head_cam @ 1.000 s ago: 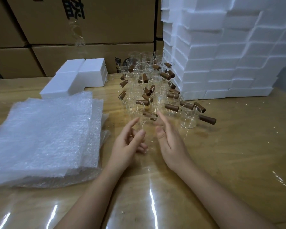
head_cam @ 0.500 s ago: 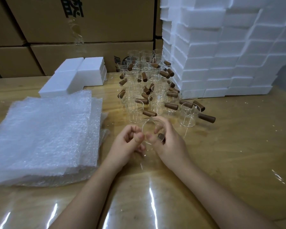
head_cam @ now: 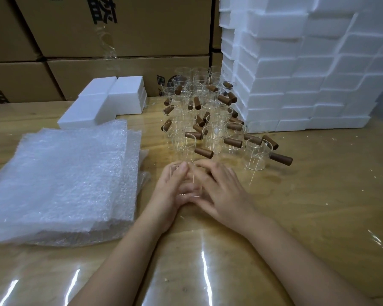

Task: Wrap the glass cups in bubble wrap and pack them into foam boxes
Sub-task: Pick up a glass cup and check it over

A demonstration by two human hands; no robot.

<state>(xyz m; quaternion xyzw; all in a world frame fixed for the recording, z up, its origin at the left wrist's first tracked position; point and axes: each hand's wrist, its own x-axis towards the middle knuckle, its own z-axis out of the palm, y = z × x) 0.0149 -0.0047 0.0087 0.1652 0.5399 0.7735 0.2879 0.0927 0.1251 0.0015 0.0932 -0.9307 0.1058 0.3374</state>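
A clear glass cup (head_cam: pixel 191 181) sits low over the wooden table (head_cam: pixel 307 206), held between both hands. My left hand (head_cam: pixel 171 193) curls round its left side with the thumb up at the rim. My right hand (head_cam: pixel 224 191) wraps over its right side, and the wooden handle is hidden under it. Just beyond the hands stand several more glass cups with brown wooden handles (head_cam: pixel 205 122). A stack of bubble wrap sheets (head_cam: pixel 60 180) lies to the left. White foam boxes (head_cam: pixel 107 99) sit behind the wrap.
A tall wall of stacked foam boxes (head_cam: pixel 296 74) fills the right rear. Cardboard cartons (head_cam: pixel 124 27) line the back. The nearest standing cup (head_cam: pixel 255 156) has its handle pointing right. Glossy tabletop stretches toward me and to the right.
The hands went from reaching with spread fingers to lifting one cup out of the cluster, then drew it toward me and closed round it together.
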